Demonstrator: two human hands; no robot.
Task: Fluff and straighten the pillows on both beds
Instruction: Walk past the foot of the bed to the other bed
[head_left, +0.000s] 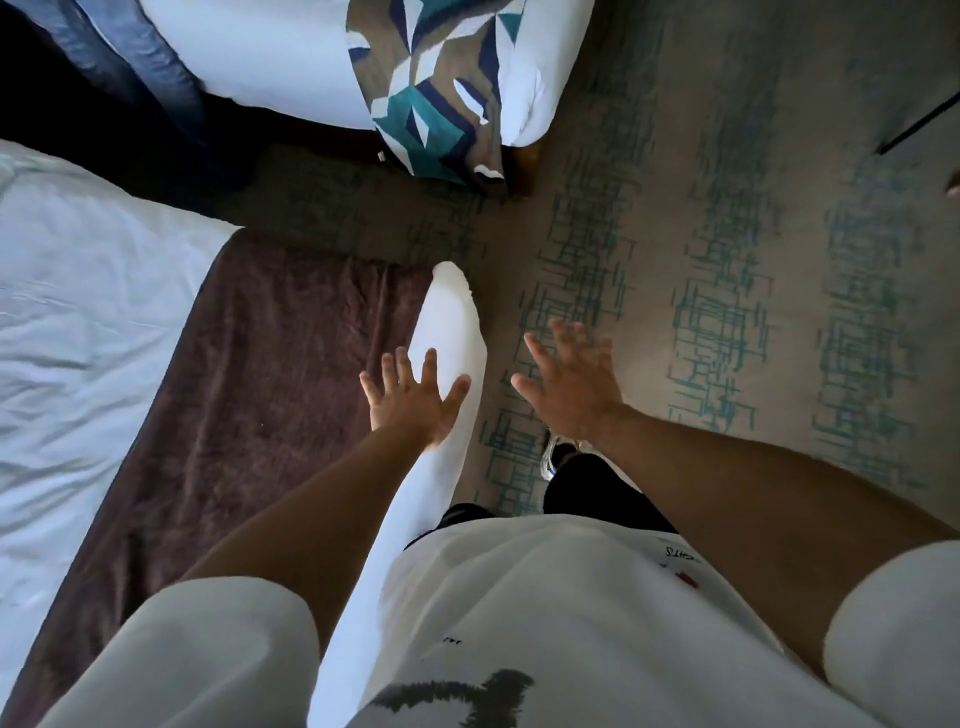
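The near bed (88, 322) fills the left of the frame, the far bed (270, 57) the upper left; no pillows show on either. Both the left hand (410, 402) and right hand (571, 387) hang with fingers spread wide, empty. The risk is stumbling at the bed corner.

Just one view here, a wide-angle cam on the person's head, pointing steeply down past the white T-shirt (545, 613) at the floor. Both hands sit mid-frame, fairly close to the lens: left hand (413, 400) spread over the near bed's corner (452, 332), right hand (571, 384) spread above the carpet (727, 291). Beyond the hands, toward the frame's top, is the second bed's foot with its patterned runner (436, 88). Edges bend noticeably. No second view to overlap with.
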